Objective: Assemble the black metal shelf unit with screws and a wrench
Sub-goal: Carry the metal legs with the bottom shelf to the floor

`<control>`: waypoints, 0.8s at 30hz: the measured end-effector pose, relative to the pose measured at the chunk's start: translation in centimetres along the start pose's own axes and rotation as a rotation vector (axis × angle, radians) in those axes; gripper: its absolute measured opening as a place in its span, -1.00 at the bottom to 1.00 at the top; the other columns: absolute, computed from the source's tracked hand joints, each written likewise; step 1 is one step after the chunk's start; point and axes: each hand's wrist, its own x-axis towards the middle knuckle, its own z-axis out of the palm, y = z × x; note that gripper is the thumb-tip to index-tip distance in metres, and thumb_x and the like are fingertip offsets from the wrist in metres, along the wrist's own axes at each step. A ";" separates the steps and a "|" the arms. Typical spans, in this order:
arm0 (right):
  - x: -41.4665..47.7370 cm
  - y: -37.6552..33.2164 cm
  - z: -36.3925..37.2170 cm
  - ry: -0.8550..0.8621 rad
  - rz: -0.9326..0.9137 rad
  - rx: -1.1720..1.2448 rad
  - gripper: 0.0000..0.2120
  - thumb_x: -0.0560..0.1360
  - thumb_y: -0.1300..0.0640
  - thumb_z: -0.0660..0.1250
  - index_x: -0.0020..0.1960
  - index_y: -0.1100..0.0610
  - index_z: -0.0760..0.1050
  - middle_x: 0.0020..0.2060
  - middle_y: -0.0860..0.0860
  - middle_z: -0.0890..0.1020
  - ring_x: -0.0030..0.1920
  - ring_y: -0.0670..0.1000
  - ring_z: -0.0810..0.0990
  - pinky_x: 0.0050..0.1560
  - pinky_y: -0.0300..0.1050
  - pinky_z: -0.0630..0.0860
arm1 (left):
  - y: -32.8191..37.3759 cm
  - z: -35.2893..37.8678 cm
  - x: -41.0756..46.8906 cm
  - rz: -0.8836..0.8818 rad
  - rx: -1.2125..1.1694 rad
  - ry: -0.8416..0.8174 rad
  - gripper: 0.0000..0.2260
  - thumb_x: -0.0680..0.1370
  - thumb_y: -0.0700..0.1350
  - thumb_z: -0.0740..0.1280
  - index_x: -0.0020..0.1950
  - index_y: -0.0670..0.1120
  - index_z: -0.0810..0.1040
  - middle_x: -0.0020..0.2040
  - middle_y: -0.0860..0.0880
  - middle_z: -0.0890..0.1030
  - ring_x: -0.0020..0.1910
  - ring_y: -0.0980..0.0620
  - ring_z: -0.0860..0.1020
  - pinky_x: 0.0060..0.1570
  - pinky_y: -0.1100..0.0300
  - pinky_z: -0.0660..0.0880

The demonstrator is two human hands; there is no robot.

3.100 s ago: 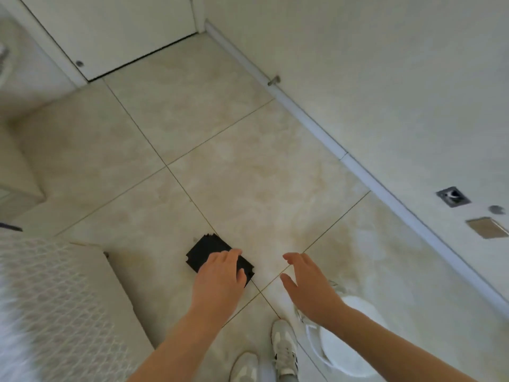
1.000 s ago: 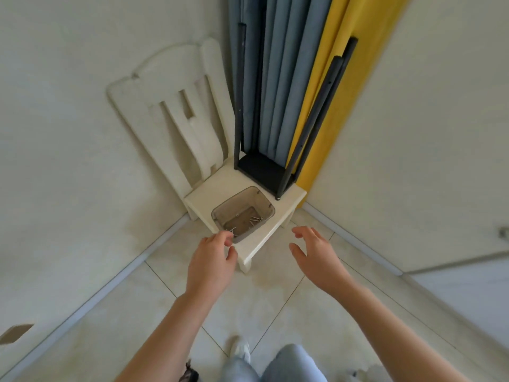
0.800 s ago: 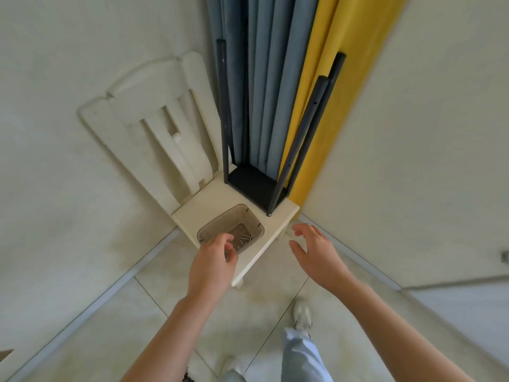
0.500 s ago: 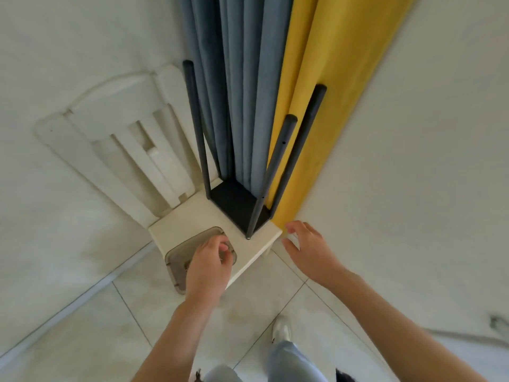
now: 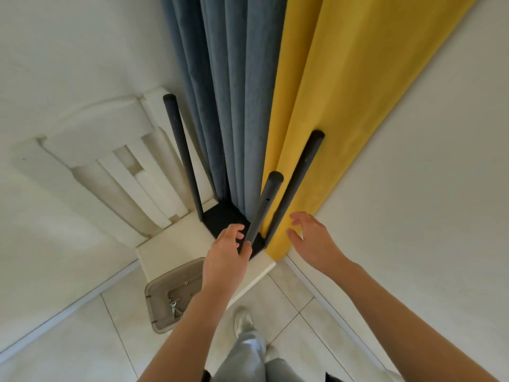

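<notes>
The black metal shelf unit stands on the white wooden chair, and fastening looks to be the step in hand. The left hand curls its fingers at the foot of the nearest post, grip unclear. The right hand hovers, fingers spread. The next move probably calls for steadying that post.

Blk metal shelf unit, poles pointing up, on white chair seat
</notes>
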 end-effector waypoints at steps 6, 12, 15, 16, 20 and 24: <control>3.7 1.0 -0.4 0.048 0.088 0.057 -0.57 0.61 0.13 0.27 0.45 0.16 0.29 0.23 0.12 0.53 0.20 0.07 0.52 0.04 -0.27 0.33 | 1.0 0.6 3.3 0.084 0.051 -0.072 -0.62 0.63 0.00 0.33 0.43 0.03 0.38 0.26 0.07 0.52 0.12 0.17 0.51 -0.06 0.30 0.37; 6.1 1.6 -1.0 0.057 0.120 0.060 -0.48 0.61 0.15 0.27 0.51 0.18 0.17 0.24 0.15 0.50 0.24 0.13 0.50 0.06 -0.21 0.36 | 1.1 1.1 5.0 0.066 0.034 -0.099 -0.65 0.62 0.04 0.35 0.38 0.06 0.40 0.21 0.09 0.56 0.08 0.18 0.51 -0.06 0.32 0.38; 7.3 1.8 -1.7 0.066 0.112 0.054 -0.44 0.60 0.18 0.29 0.52 0.21 0.14 0.24 0.16 0.50 0.25 0.17 0.51 0.11 -0.16 0.40 | 1.4 1.5 5.6 0.053 0.017 -0.096 -0.65 0.61 0.04 0.36 0.36 0.09 0.40 0.20 0.14 0.56 0.12 0.16 0.55 -0.05 0.32 0.39; 7.8 1.9 -1.9 0.061 0.120 0.068 -0.43 0.60 0.17 0.29 0.53 0.21 0.14 0.27 0.17 0.48 0.27 0.18 0.50 0.14 -0.11 0.42 | 1.5 1.7 5.7 0.051 0.015 -0.099 -0.66 0.60 0.04 0.36 0.36 0.09 0.41 0.18 0.16 0.56 0.09 0.17 0.55 -0.07 0.34 0.38; 9.4 2.1 -2.6 0.024 0.129 0.129 -0.49 0.59 0.16 0.31 0.48 0.21 0.24 0.29 0.19 0.48 0.27 0.17 0.51 0.22 -0.01 0.46 | 2.1 2.4 5.9 0.038 0.017 -0.104 -0.75 0.60 0.03 0.37 0.24 0.12 0.43 -0.08 0.24 0.49 -0.14 0.23 0.52 -0.20 0.44 0.34; 10.9 2.2 -3.1 -0.005 0.110 0.175 -0.65 0.57 0.15 0.35 0.29 0.26 0.39 0.18 0.17 0.56 0.16 0.16 0.57 0.10 -0.09 0.48 | 2.4 2.6 5.9 -0.006 0.027 -0.074 -0.83 0.59 0.01 0.36 0.08 0.20 0.39 -0.16 0.23 0.43 -0.23 0.29 0.44 -0.27 0.45 0.29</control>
